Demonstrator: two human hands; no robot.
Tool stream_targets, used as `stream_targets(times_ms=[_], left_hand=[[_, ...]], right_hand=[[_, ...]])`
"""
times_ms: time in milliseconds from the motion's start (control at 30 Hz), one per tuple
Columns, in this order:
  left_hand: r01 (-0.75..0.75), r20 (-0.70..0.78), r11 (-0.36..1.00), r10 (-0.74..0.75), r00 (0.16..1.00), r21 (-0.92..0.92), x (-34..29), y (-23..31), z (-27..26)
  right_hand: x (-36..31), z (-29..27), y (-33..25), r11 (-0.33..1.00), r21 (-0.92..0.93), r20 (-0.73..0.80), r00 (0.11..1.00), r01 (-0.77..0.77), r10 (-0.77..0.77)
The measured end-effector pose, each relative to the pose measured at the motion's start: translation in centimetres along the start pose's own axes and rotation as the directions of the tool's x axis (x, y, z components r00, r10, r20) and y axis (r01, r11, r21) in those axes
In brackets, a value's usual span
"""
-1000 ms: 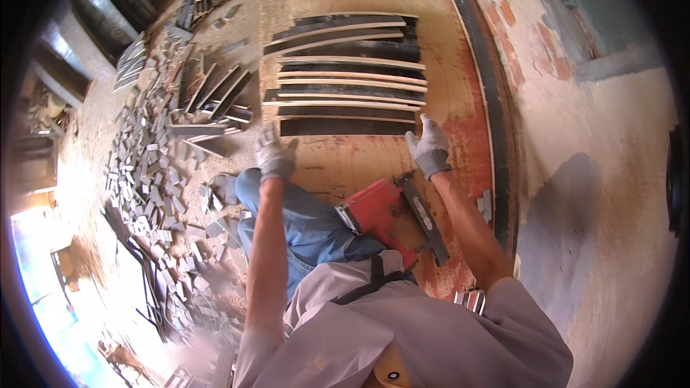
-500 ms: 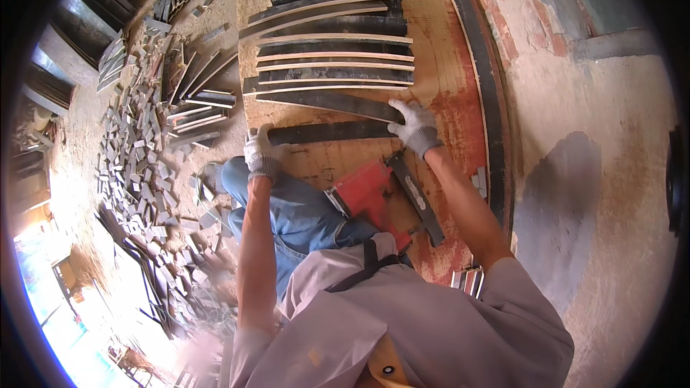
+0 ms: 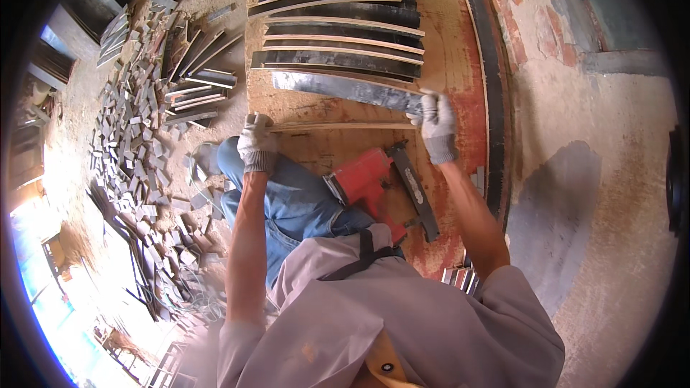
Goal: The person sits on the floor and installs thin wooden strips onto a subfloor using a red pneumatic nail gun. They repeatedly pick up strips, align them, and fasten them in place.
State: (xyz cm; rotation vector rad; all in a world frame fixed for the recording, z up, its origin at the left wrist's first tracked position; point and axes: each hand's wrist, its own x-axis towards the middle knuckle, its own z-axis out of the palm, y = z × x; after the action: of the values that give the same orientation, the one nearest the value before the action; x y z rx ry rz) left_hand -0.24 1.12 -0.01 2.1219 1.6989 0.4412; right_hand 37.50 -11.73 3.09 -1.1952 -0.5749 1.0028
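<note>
My left hand (image 3: 256,145), in a pale knitted glove, is closed on the left end of a narrow wooden strip (image 3: 338,126) seen edge-on. My right hand (image 3: 437,126), gloved alike, grips the right end of a black-faced wooden strip (image 3: 338,90) that slants just beyond it. The right end of the edge-on strip also meets my right fingers; whether they pinch it too is hidden. Past these lies a row of curved black-faced strips (image 3: 341,31) with pale edges. A red nail gun (image 3: 361,175) with a dark magazine rests near my right forearm.
The strips lie on a stained plywood board (image 3: 323,152). A long dark edging strip (image 3: 496,115) runs along its right side, by a peeling wall (image 3: 568,93). Many small offcuts (image 3: 129,151) litter the floor at left, with a stack of short strips (image 3: 198,97) beside them.
The near strip has turned from its black face to its pale edge. The slanting strip has tipped, showing a shiny face. My right hand has shifted to the right in the picture.
</note>
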Motion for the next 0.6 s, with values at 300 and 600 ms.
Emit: stream_targets(times_ms=[300, 600], left_hand=[[0.364, 0.115, 0.831, -0.349, 0.930, -0.421, -0.7, -1.8, 0.4], [0.461, 0.123, 0.734, -0.467, 0.876, -0.499, 0.1, -2.1, 1.1]], right_hand=[[-3.6, -6.3, -3.0, 0.988, -0.146, -0.259, 0.966, -0.054, 0.015], [-7.1, -8.3, 0.6, 0.968, 0.135, -0.394, 0.885, -0.210, 0.247]])
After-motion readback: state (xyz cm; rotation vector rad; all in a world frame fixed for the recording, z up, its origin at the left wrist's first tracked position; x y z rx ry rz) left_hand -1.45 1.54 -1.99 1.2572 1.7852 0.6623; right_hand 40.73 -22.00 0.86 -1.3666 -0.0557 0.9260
